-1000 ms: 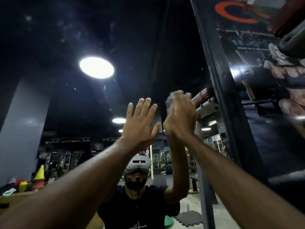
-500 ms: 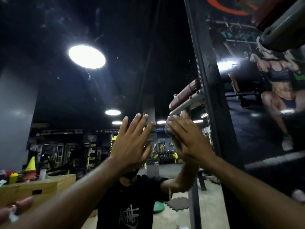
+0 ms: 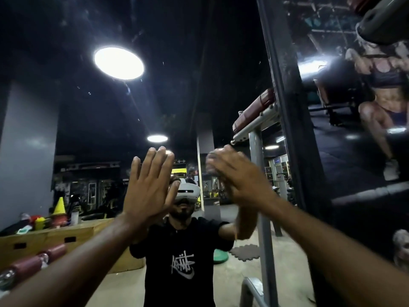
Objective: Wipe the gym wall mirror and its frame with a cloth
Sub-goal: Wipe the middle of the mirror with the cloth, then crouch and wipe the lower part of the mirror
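Note:
The wall mirror (image 3: 93,134) fills the left and middle of the view and reflects a dark gym with round ceiling lights. Its black frame (image 3: 294,129) runs top to bottom on the right. My left hand (image 3: 150,185) lies flat on the glass with straight fingers. My right hand (image 3: 236,173) presses a small grey cloth (image 3: 211,160) against the glass, just left of the frame. Only an edge of the cloth shows past my fingers, and it is blurred.
A grey metal rack with brown pads (image 3: 254,116) appears reflected beside the frame. A padded bar (image 3: 380,21) juts in at top right. A dark fitness poster (image 3: 376,107) covers the wall right of the frame. A red roller bar (image 3: 33,262) sits at lower left.
My right hand with the cloth has moved down the glass beside the frame. The left hand stays flat on the mirror. My view has tilted down a little.

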Demonstrator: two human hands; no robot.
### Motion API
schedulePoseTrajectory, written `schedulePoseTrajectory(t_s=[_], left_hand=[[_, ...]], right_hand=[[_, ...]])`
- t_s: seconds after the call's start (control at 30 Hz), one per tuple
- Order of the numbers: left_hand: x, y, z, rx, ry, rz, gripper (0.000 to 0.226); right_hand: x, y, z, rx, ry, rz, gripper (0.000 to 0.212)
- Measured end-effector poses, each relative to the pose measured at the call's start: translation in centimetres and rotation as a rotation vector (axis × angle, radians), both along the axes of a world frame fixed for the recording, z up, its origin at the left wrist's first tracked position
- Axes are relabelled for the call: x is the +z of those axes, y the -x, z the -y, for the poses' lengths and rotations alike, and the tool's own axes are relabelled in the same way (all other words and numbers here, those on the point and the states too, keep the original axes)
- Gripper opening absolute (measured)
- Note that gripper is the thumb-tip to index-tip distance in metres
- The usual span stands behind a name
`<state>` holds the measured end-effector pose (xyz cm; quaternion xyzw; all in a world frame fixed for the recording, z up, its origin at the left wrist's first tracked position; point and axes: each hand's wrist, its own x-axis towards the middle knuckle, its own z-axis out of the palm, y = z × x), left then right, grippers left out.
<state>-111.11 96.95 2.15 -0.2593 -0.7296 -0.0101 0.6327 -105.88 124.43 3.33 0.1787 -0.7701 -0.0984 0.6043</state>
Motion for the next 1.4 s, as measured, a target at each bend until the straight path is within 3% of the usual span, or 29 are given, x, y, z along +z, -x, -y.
schedulePoseTrajectory(t_s=[0.07, 0.13, 0.2, 0.37, 0.5, 0.6, 0.8, 0.9, 1.0, 1.1, 1.2, 1.23, 1.33, 1.4], left_hand=[[-0.1, 0.1, 0.2, -0.01, 0.002, 0.004, 0.071], [-0.3, -0.3, -0.2, -0.013, -0.019, 0.032, 0.071], [-1.0, -1.0, -0.6, -0.02, -0.042, 0.074, 0.07], [-8.0, -2.8, -0.5, -0.099, 0.016, 0.189, 0.066], [-17.8, -6.0, 0.9, -0.3, -0.094, 0.291, 0.053], [-28.1, -8.9, 3.0, -0.422, -0.249, 0.595, 0.044], [-42.0, -13.3, 4.6, -0.745, -0.803, 1.609, 0.028], [-45.3, -14.6, 4.8, -0.71, -0.944, 1.799, 0.034], [-46.9, -15.9, 4.7, -0.624, -1.047, 1.894, 0.032], [-47.4, -16.5, 4.9, -0.546, -1.153, 1.956, 0.019], [-47.5, -16.7, 5.2, -0.487, -1.281, 1.906, 0.014], [-47.4, -16.7, 5.3, -0.494, -1.303, 1.907, 0.014], [-47.0, -17.0, 5.2, -0.638, -1.327, 2.0, 0.009], [-46.3, -17.1, 4.8, -0.689, -1.292, 2.014, 0.008]], right_hand=[[-0.1, -1.0, -4.1, -0.043, 0.216, -0.071, 0.058], [-1.2, -1.5, -6.1, -0.049, 0.656, -0.181, 0.054], [-3.2, -0.8, -4.5, -0.01, 0.837, -0.211, 0.055], [-12.6, -1.1, 3.9, 0.236, 0.556, 0.045, 0.056], [-23.4, -3.3, 7.6, 0.555, 0.611, 0.313, 0.045], [-31.8, -7.9, 11.1, 0.749, 0.967, 0.572, 0.043], [-43.9, -12.3, 15.1, 0.958, 1.873, 1.104, 0.061], [-47.4, -13.4, 16.4, 0.818, 1.968, 1.287, 0.025], [-48.5, -13.6, 17.1, 0.817, 2.093, 1.315, 0.026], [-48.9, -13.4, 16.8, 0.703, 2.044, 1.345, 0.027], [-49.8, -13.8, 15.8, 0.433, 1.531, 1.086, 0.014], [-50.0, -14.1, 15.5, 0.451, 1.301, 1.045, 0.025], [-52.0, -14.4, 15.0, 0.481, 0.646, 1.196, 0.082], [-52.4, -14.5, 15.0, 0.473, 0.554, 1.143, 0.085]])
